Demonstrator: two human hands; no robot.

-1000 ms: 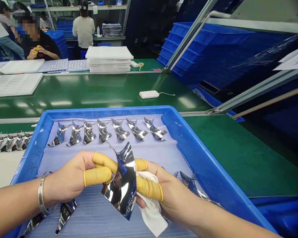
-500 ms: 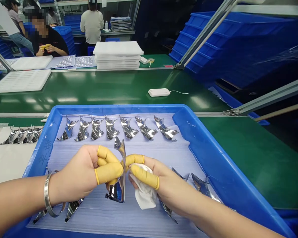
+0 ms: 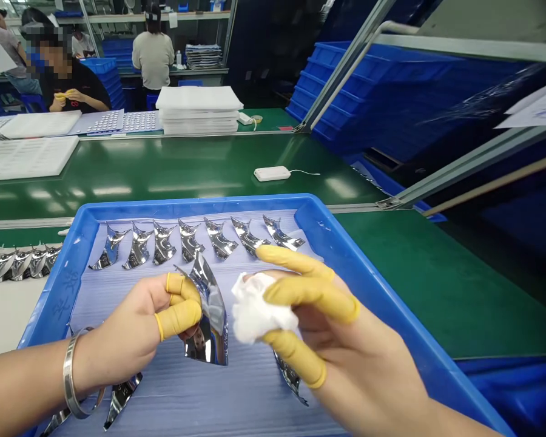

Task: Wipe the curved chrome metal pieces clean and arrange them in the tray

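Observation:
My left hand point(image 3: 148, 321), in yellow finger cots, pinches a curved, mirror-shiny chrome part point(image 3: 212, 321) by its left edge above the tray. Its broad glossy face is turned toward me. A little to the right, my right hand point(image 3: 337, 328) grips a crumpled white cloth point(image 3: 259, 309) between cot-covered thumb and fingers, apart from the chrome part. Below both hands lies a blue plastic tray point(image 3: 346, 285) lined with pale foam sheet point(image 3: 218, 400). Similar chrome pieces point(image 3: 164, 241) form a row along its far side; others lie nearer, partly hidden by my hands.
More chrome parts point(image 3: 20, 264) stand on a pale sheet at left. Across the green bench point(image 3: 173, 164) are a white power-bank-like device point(image 3: 272, 174) with a cable and a stack of white foam sheets point(image 3: 200, 109). Blue crates point(image 3: 327, 91) and metal posts rise at right; several people work behind.
My right hand has drawn away from the chrome part with the cloth, turning and spreading its fingers. The part has rotated from edge-on to face me. The whole view has shifted slightly right.

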